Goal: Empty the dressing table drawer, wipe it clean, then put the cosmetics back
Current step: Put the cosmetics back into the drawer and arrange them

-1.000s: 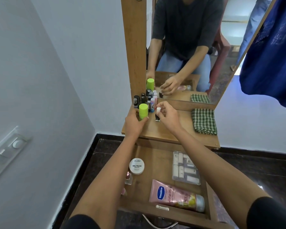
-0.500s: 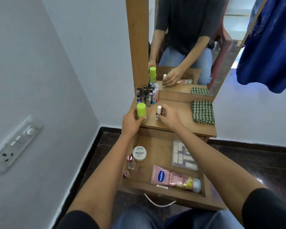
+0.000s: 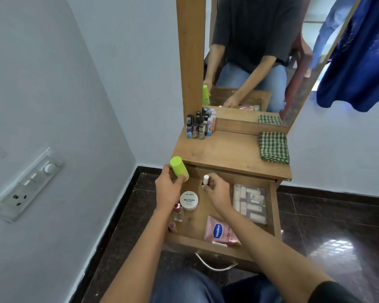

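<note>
left hand fingers and thumb wrapped round the lower body of a lime green cylinder, tilted, held over the back left corner of the open drawer. right hand pinching a small white-capped bottle low on the body, cap up, just beside the green one, over the drawer's rear

handling guess: green cylinder is smooth plastic, light, stiff, a bit slippery, so a round-the-body wrap is right. the small bottle is likely glass, so fragile; take it by the body not the cap, set it down upright, no dropping

in the drawer: white nail polish tub, pink-capped bottle at the left wall, pink vaseline tube lying flat at the front (soft, grab mid-body), clear case on the right

on the tabletop: cluster of nail polish bottles back left by the mirror frame, folded green checked cloth at the right edge, well apart from them
</note>
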Motion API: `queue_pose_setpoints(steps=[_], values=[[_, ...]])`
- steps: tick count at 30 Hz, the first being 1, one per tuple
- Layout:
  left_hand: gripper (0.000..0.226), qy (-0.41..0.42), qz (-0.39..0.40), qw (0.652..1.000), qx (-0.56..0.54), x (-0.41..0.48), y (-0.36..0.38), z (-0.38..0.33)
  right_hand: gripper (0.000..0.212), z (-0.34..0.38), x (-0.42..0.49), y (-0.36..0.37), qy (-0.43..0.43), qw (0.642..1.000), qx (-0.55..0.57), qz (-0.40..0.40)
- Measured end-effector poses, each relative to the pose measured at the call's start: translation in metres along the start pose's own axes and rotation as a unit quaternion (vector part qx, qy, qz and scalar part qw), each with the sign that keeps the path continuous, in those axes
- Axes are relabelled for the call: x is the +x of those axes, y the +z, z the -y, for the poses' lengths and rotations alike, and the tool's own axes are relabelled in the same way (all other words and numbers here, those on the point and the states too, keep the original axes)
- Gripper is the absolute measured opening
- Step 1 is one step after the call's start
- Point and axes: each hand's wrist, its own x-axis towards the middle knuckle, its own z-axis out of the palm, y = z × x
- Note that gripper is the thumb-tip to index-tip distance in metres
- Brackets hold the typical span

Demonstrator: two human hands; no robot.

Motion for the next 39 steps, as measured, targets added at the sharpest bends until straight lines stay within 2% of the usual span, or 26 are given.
queue_pose_setpoints(steps=[2,5,8,12,19,24,31,35,39], values=[[0.037,-0.005,-0.006,1.000,-0.020,0.000,0.000,0.003,0.015,-0.004,0.003,0.010,0.006,1.000,-0.003,0.000],[0.033,-0.016,-0.019,0.999,-0.038,0.003,0.002,0.005,0.024,-0.012,0.011,0.023,-0.001,1.000,-0.026,-0.004],[0.031,-0.018,-0.015,0.999,-0.043,0.004,0.002,0.007,0.020,-0.019,0.016,0.032,0.014,0.999,-0.044,-0.012],[0.031,-0.017,-0.017,0.999,-0.042,0.009,0.003,0.014,0.026,-0.021,0.023,0.047,0.040,0.998,-0.029,-0.030],[0.041,-0.004,-0.008,0.999,-0.037,0.014,-0.001,0.026,0.006,-0.014,0.035,0.073,0.088,0.994,-0.031,-0.050],[0.041,-0.003,-0.010,1.000,-0.028,0.016,-0.004,0.025,0.001,-0.010,0.038,0.074,0.119,0.990,-0.045,-0.058],[0.040,-0.011,0.013,1.000,-0.014,0.011,0.000,0.018,0.008,-0.010,0.031,0.055,0.095,0.995,-0.013,-0.040],[0.039,-0.002,0.050,0.999,-0.001,0.010,0.006,0.011,0.012,-0.008,0.015,0.029,0.068,0.996,0.032,-0.040],[0.043,0.018,0.097,0.994,0.035,0.006,0.017,-0.002,0.017,-0.016,-0.002,-0.005,0.043,0.998,0.017,-0.033]])
